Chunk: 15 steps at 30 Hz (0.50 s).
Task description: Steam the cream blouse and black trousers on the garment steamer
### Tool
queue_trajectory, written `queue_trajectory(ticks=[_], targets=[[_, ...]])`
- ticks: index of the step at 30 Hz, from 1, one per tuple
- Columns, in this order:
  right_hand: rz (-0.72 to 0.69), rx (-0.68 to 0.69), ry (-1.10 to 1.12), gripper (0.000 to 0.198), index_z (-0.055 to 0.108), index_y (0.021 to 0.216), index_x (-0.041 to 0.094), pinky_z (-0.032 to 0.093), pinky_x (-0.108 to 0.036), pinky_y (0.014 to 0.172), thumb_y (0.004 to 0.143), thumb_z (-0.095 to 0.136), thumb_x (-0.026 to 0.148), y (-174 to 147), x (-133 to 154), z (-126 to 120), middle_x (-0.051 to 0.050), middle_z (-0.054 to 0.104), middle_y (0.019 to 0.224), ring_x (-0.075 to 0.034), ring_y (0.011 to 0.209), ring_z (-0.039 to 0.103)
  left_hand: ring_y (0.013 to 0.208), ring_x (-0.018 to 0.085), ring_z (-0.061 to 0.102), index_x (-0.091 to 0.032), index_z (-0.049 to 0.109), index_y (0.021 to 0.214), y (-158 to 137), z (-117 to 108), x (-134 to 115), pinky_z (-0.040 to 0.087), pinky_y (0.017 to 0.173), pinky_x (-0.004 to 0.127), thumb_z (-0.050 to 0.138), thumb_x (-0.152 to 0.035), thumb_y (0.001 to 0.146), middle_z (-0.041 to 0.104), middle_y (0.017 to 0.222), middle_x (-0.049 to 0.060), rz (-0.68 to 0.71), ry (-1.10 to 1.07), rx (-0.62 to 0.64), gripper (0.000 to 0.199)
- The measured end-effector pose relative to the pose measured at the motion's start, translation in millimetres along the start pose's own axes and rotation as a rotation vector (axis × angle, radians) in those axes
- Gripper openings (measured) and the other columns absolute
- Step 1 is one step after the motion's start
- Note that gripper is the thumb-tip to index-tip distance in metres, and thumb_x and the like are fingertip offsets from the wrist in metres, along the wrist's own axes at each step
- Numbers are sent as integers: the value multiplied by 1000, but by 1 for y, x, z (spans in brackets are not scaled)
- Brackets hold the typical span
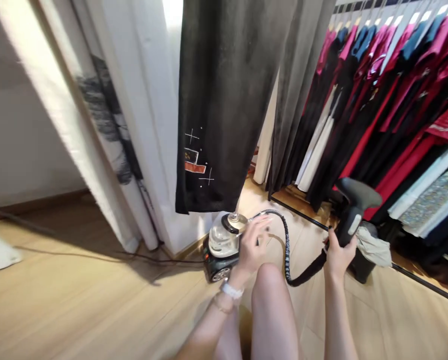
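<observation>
My right hand (pixel 339 252) is wrapped around the handle of a black garment steamer head (pixel 357 197), held upright. A dark corrugated hose (pixel 287 245) curves from it to the steamer base (pixel 224 242), which has a clear water tank and stands on the floor. Beside the base is my left hand (pixel 254 240), slightly blurred, its fingers apart and nothing visible in them. It covers the right side of the base. Above, a long black garment (pixel 224 100) hangs down, with white crosses and an orange patch near its lower edge.
A rail of pink, black, blue and white clothes (pixel 389 100) fills the right side. Below stands a dark bin (pixel 362 265) with a pale cloth (pixel 374 245) over it. White curtains (pixel 107 125) hang at left. A thin cord (pixel 145 257) crosses the wooden floor.
</observation>
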State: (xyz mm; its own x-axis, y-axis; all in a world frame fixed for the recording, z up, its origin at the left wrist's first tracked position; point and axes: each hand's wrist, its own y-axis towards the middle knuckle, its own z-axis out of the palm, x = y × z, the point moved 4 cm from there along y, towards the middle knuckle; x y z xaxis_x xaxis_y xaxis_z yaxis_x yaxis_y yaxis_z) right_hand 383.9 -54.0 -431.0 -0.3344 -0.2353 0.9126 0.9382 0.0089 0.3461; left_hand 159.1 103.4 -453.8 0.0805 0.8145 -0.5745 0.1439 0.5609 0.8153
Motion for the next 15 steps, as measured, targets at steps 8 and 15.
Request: queue_trajectory(ticks=[8, 15], targets=[[183, -227, 52, 52, 53, 93, 22, 48, -26, 46, 59, 86, 43, 16, -47, -63, 5, 60, 63, -16, 52, 57, 153, 34, 28, -10, 36, 153, 111, 147, 104, 27, 124, 47, 73, -25, 82, 32, 162, 25, -554, -66, 201, 82], [235, -98, 20, 49, 59, 93, 19, 47, -23, 46, 67, 83, 52, 16, -63, -48, 3, 63, 63, -15, 54, 58, 124, 31, 61, -11, 63, 126, 136, 170, 128, 44, 109, 45, 79, -31, 78, 65, 130, 21, -487, -98, 215, 54]])
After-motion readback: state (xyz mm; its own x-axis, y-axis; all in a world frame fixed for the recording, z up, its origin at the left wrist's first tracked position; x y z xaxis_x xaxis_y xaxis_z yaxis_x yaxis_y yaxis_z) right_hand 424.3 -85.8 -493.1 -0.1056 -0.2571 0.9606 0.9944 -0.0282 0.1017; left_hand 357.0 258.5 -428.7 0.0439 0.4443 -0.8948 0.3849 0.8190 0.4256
